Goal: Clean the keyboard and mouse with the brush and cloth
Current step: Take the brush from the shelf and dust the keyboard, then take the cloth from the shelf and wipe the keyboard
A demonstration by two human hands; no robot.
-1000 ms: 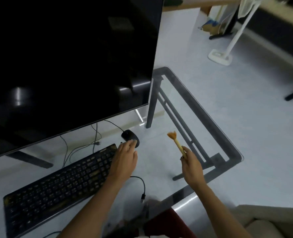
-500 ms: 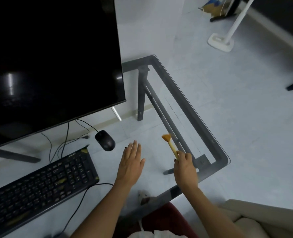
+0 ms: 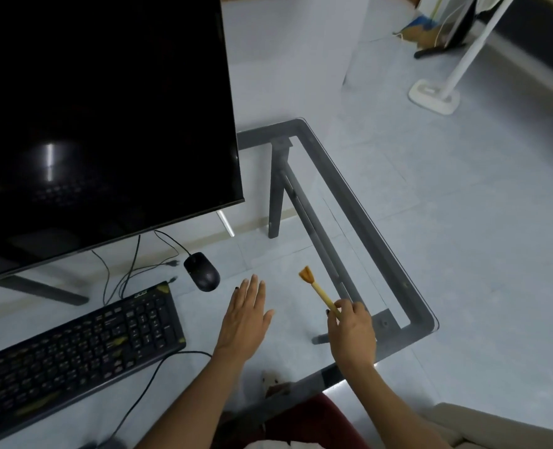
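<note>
Two hands hovered over the glass desk (image 3: 398, 286): the left hand (image 3: 246, 315) empty, fingers apart and flat; the right hand (image 3: 352, 332), fingers clamped on a small orange brush (image 3: 317, 286). The keyboard (image 3: 74, 345) lay at nine o'clock, the mouse (image 3: 202, 271) at eleven, both untouched. No cloth showed; cleaning seemingly remained.

A small logo sits on the far right edge of the keyboard (image 3: 74, 348), too blurred to read; nothing else carries legible text
</note>
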